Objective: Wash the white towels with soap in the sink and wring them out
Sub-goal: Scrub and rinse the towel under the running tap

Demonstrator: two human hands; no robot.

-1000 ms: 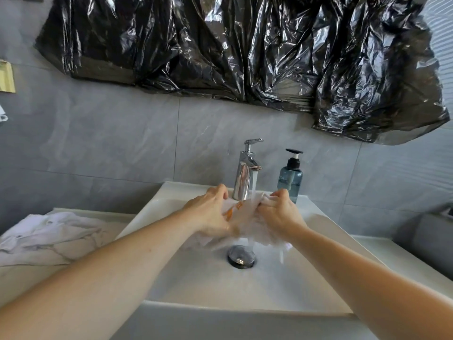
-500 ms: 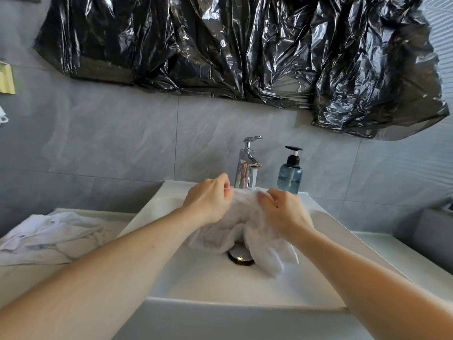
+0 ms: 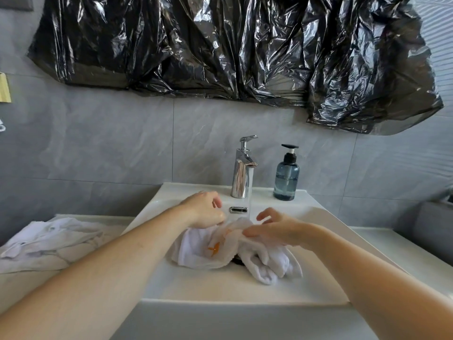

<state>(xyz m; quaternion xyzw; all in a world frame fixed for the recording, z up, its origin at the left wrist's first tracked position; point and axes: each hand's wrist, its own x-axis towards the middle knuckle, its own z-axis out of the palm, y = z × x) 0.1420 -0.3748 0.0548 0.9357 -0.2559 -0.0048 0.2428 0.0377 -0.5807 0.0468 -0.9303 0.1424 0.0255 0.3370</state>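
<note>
Sink (image 3: 326, 217): loose fingers (image 3: 263, 215) on towel (image 3: 210, 251)
</note>
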